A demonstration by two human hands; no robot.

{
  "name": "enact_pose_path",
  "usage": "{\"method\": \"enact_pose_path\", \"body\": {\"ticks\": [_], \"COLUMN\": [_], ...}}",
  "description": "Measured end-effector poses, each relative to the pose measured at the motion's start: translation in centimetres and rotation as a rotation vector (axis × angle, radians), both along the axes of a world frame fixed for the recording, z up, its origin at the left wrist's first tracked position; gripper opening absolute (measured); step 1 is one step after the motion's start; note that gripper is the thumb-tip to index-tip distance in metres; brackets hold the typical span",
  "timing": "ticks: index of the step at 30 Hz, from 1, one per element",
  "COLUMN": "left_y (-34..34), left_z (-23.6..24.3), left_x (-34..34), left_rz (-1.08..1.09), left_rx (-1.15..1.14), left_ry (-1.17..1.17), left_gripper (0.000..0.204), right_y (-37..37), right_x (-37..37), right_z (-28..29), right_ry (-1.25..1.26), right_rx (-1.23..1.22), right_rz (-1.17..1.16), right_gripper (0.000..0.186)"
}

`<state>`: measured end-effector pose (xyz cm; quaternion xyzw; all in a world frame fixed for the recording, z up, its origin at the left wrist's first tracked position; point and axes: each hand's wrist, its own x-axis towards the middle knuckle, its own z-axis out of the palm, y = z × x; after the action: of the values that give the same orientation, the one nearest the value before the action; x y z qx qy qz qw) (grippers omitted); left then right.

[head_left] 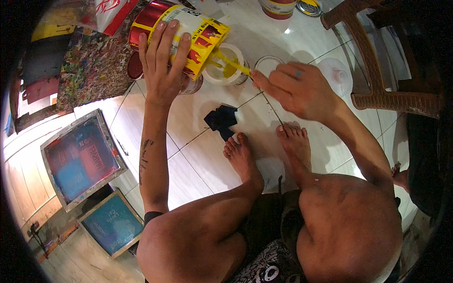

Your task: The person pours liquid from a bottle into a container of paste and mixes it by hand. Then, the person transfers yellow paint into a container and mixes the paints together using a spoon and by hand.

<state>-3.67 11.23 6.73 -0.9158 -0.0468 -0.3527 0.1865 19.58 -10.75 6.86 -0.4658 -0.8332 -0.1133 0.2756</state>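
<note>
My left hand [163, 59] grips a large red, yellow and white paint can [198, 29], tipped with its mouth down to the right. Yellow paint coats the can's rim. Below the mouth stands a white tub [214, 74] with yellow paint inside. My right hand [297, 89] pinches a thin yellow-coated stick [236, 65], whose far end reaches the can's mouth above the tub. What the stick's tip touches inside the can is hidden. Behind my left wrist, another can [192, 86] stands partly covered.
A clear round lid [269, 61] and a white rounded container [336, 78] lie right of the tub. A brown chair [373, 61] stands at right, near another person's foot [401, 178]. Dark cloth [222, 118] lies by my feet. Framed printing screens [84, 158] rest at left.
</note>
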Motion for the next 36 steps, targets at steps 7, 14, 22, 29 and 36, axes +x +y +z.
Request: {"method": "enact_pose_path", "body": {"ticks": [7,14,22,29,36], "left_y": [-0.3,-0.4,-0.5,-0.7,-0.5], "left_z": [0.4,0.7,1.1,0.9,1.3], "left_x": [0.2,0.1,0.0,0.0,-0.1], "left_rz": [-0.022,0.006,0.028,0.031,0.028], "left_rx": [-0.009,-0.020,0.000,-0.026,-0.038], "left_ry": [0.004,0.047,0.029,0.008,-0.009], "left_gripper": [0.060,0.060,0.057,0.058,0.064], "right_y": [-0.2,-0.6,0.3,-0.4,-1.2], "right_x": [0.1,-0.9,-0.4,0.1,0.0], "right_z": [1.0,1.2,1.0,1.4,0.9], "right_ry": [0.033,0.014,0.076,0.140,0.104], "right_rx": [0.105,-0.022,0.043,0.061,-0.074], "right_rz": [-0.014,-0.002,-0.041,-0.035,-0.011], "right_gripper": [0.051,0.037,0.050,0.047,0.036]}}
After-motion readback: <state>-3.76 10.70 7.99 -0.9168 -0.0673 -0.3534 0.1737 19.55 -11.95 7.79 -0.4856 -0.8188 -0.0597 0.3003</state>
